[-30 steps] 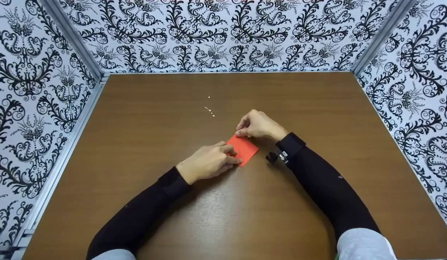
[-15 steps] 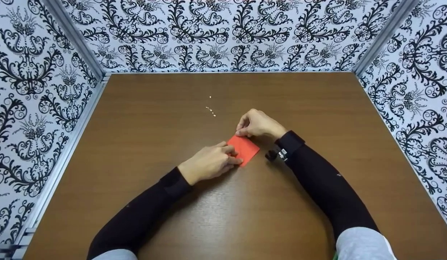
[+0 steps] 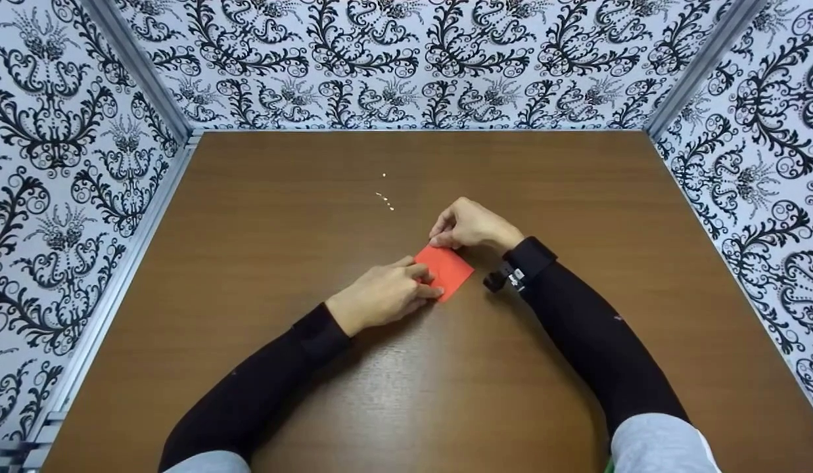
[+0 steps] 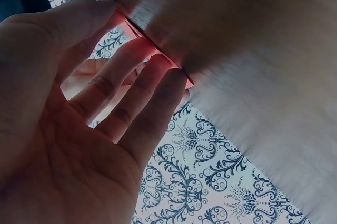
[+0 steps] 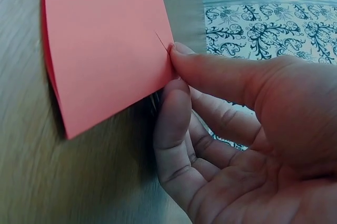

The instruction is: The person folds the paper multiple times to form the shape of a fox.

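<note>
A piece of folded red paper (image 3: 451, 268) lies on the brown table in the head view, and the right wrist view shows layers along one edge. My left hand (image 3: 383, 292) presses on its left side with fingers extended; in the left wrist view the fingertips meet the red paper (image 4: 152, 45) with the thumb near one end. My right hand (image 3: 472, 226) pinches the far corner between thumb and index finger. Close to that pinch, a short dark line runs across the red paper (image 5: 108, 50) in the right wrist view.
Several small whitish specks (image 3: 385, 200) show on the table (image 3: 281, 197) beyond the hands. Patterned black-and-white walls (image 3: 380, 66) with metal edging stand at the back and both sides. A small black camera (image 3: 494, 282) juts from the right wristband, low over the table.
Both hands keep their places on the red paper, almost unmoved. Only a slight shift of the whole head view shows.
</note>
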The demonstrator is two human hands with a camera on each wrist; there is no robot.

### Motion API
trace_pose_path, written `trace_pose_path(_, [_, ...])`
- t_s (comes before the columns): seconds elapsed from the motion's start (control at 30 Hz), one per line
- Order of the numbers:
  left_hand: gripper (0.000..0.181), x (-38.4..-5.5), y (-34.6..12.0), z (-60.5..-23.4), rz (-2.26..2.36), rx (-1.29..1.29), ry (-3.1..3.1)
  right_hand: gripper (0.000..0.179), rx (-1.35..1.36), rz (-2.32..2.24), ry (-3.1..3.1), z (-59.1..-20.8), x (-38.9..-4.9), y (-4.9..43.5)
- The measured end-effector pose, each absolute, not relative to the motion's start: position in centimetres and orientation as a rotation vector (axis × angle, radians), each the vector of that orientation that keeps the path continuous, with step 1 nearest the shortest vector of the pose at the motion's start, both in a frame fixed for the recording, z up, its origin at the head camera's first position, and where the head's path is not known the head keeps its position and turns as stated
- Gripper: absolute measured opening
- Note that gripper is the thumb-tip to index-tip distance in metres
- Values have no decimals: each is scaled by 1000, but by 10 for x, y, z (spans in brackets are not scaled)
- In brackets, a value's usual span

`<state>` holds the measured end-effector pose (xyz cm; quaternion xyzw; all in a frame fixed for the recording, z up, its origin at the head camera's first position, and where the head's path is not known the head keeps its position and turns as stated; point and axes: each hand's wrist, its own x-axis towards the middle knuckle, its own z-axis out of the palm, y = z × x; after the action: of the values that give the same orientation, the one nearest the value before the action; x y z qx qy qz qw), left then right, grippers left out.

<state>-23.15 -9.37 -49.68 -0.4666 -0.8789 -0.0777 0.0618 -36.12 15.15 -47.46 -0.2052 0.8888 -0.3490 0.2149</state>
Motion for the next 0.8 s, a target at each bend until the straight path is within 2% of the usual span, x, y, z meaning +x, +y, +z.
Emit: trace_pose_path(0.8, [21,-235,-93,-492,-269,-1308,-2595,11,-607,-1024,2515,-457,-366,160])
